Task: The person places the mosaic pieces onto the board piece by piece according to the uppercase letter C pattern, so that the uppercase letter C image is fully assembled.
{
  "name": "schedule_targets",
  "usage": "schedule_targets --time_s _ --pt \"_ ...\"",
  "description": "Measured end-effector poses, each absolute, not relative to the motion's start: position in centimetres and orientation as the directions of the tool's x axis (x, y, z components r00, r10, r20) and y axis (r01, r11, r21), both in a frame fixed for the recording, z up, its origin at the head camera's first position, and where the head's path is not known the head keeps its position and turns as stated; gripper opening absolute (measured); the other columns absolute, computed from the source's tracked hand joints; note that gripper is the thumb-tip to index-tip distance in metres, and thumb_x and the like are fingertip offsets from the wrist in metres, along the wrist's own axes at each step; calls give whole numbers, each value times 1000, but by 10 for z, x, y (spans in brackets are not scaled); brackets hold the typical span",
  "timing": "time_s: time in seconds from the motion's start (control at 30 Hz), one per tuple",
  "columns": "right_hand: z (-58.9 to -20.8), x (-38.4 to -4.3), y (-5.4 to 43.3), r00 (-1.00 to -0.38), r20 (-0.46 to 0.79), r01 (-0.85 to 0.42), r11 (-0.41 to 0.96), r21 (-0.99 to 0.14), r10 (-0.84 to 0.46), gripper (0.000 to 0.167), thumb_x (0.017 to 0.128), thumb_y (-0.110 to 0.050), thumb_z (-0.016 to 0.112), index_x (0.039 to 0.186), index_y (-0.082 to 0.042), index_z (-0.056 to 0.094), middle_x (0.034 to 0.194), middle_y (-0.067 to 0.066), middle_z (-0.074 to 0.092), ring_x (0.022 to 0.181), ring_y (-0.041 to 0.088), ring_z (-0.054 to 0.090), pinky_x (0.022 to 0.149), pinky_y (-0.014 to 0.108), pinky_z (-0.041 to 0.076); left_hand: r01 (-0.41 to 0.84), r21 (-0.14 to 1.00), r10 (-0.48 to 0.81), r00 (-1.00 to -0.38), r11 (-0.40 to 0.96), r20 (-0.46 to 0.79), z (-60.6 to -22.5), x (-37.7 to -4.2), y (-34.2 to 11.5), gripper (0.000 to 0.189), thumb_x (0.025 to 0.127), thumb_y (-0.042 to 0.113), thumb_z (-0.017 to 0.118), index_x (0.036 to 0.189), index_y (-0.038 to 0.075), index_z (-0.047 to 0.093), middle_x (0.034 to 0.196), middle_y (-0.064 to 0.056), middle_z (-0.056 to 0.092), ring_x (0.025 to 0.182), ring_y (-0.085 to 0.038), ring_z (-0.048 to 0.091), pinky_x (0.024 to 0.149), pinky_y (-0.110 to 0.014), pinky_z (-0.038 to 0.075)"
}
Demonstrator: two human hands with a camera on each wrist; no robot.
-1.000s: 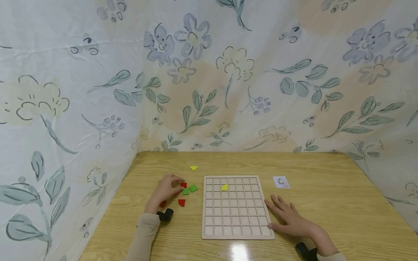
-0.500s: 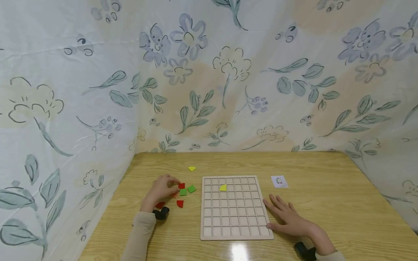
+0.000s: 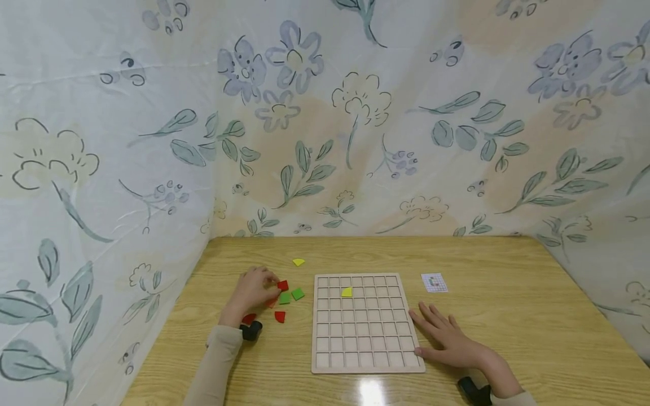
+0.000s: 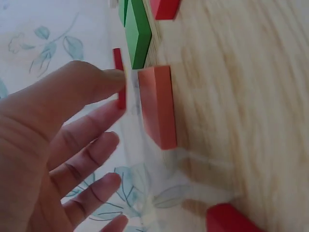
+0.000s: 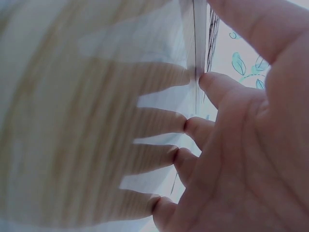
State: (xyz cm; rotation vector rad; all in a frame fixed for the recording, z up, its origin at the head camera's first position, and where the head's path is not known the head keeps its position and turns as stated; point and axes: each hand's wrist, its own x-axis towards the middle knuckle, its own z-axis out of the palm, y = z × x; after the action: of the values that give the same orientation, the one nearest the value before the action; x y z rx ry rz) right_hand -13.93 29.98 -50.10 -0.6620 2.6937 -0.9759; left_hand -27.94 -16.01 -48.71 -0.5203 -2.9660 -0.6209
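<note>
My left hand pinches a red square tile between thumb and index finger. In the left wrist view this red tile appears edge-on, above the table. Below the hand lies an orange-red tile, and two green tiles are just to its right. A red quarter-round tile and another red tile, partly hidden by the wrist, lie nearer. Fingers spread, my right hand rests on the table, its thumb and index fingertips at the right edge of the wooden grid board.
One yellow quarter-round tile sits in a cell of the board. Another yellow tile lies on the table behind. A small printed grid card is right of the board. Flowered cloth encloses the table.
The left hand has taken hold of the red square tile and raised it slightly, uncovering more of the orange-red tile. The view has shifted a little. The right hand stays put.
</note>
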Motion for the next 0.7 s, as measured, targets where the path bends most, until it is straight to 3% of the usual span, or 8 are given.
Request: schedule_targets --time_s 0.3,0.7 --pt "-501 -140 300 -880 -36 -341 684 -645 -473 75 87 -36 62 146 -6 27 150 29 8 133 55 0 93 74 -5 384 392 327 -922 836 206 -485 -279 -152 21 77 34 74 92 20 71 85 4 56 86 -18 47 77 -45 38" --pt "-500 -139 299 -883 -37 -334 680 -652 -468 75 86 -35 62 145 -5 27 150 29 9 133 55 0 94 73 -5 420 405 365 -907 812 209 -489 -278 -131 20 76 35 75 92 24 71 88 5 58 89 -18 48 84 -46 37"
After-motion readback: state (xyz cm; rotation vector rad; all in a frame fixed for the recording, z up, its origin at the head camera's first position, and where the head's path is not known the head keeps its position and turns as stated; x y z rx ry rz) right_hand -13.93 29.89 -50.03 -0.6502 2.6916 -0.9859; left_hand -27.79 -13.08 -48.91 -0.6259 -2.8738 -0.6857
